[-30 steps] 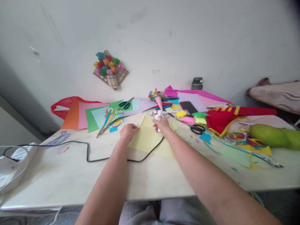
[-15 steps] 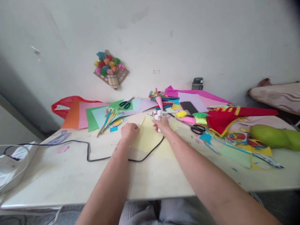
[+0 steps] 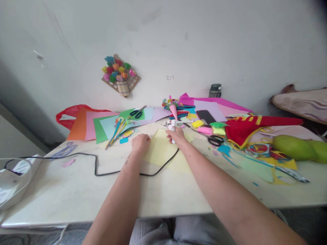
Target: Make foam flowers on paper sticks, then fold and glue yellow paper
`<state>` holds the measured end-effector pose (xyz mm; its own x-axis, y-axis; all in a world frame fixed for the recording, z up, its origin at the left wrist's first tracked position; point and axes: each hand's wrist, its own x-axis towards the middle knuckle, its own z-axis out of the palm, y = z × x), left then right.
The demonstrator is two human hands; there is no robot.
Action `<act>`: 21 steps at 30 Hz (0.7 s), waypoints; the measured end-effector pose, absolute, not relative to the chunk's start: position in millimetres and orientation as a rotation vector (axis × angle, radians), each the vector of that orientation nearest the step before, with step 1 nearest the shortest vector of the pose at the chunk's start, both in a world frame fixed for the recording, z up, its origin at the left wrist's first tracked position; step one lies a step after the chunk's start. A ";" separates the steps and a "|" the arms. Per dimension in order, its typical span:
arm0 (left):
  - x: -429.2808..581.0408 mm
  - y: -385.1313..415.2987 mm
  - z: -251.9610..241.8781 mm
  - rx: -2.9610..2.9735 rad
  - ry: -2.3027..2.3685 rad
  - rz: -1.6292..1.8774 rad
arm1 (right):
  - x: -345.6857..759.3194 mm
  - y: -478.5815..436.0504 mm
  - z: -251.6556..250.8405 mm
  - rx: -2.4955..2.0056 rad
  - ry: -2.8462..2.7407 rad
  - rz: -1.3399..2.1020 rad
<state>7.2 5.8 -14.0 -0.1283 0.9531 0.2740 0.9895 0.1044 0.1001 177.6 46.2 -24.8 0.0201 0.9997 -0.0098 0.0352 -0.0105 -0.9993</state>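
Pale yellow paper lies flat on the table between my arms. My right hand is wrapped round a white glue gun above the paper's far part, and a black cord runs from it across the paper to the left. At the paper's left edge, my left hand is closed with its knuckles up; whatever its fingers hold is hidden. A pink paper cone with coloured bits at its top lies just beyond the glue gun.
Coloured sheets, paper strips and scissors are at the back left. To the right are a phone, black-handled scissors, clay packs, red cloth and paper scraps. A power strip sits far left.
The thin pale stick-like edge that stood up beside my left hand no longer shows, and the yellow paper's left corner lies flatter. Both hands have barely moved.
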 end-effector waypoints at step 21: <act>-7.3 7.1 -9.4 -2.091 -2.416 -0.437 | 177.9 47.2 -26.0 -1.246 -1.218 1.197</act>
<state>-7.3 7.1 -9.4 -0.1571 0.9811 0.1127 0.9584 0.1239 0.2570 177.9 47.2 -26.0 0.0101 0.9999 -0.0133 0.0306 -0.0136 -0.9994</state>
